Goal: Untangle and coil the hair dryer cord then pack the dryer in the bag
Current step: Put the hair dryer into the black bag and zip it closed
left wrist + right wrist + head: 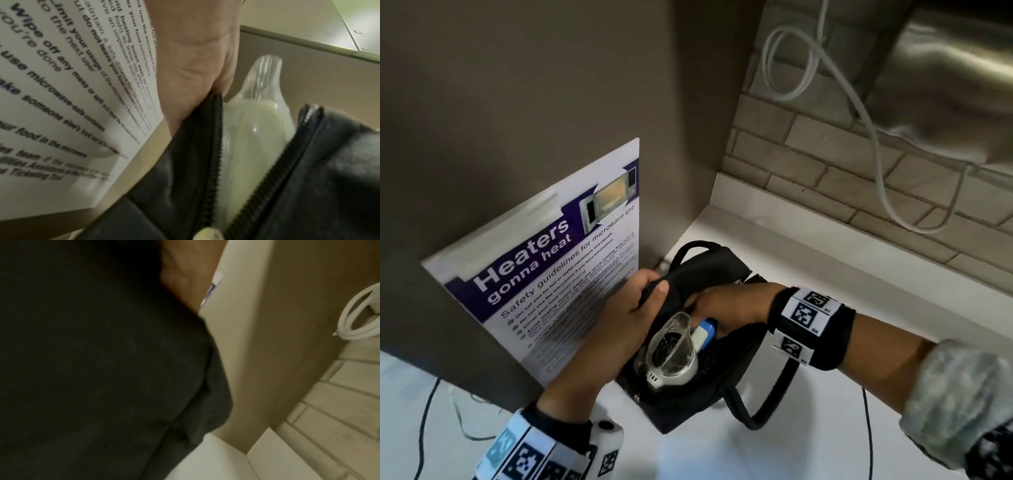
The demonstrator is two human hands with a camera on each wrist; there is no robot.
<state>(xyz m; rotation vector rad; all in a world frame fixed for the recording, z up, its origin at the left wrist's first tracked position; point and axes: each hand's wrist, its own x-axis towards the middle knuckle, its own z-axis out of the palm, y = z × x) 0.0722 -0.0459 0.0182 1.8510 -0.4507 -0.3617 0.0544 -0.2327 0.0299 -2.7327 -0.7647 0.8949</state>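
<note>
A black zip bag [709,387] stands open on the white counter [825,274]. The hair dryer [674,363] sits inside it, with its clear nozzle [671,337] poking up and a blue and white part [705,334] beside it. The cord is hidden. My left hand [643,301] grips the bag's left rim; the left wrist view shows the palm [195,65] by the open zipper [213,146] and the pale dryer [257,121]. My right hand [722,305] reaches into the opening over the blue part, fingers hidden. Black bag fabric [92,369] fills the right wrist view.
A microwave safety poster [544,274] leans on the brown wall just left of the bag. A white cable [876,154] hangs over the tiled wall, below a steel appliance [945,85]. The bag's handle loop [767,407] and thin black wires [428,411] lie on the counter.
</note>
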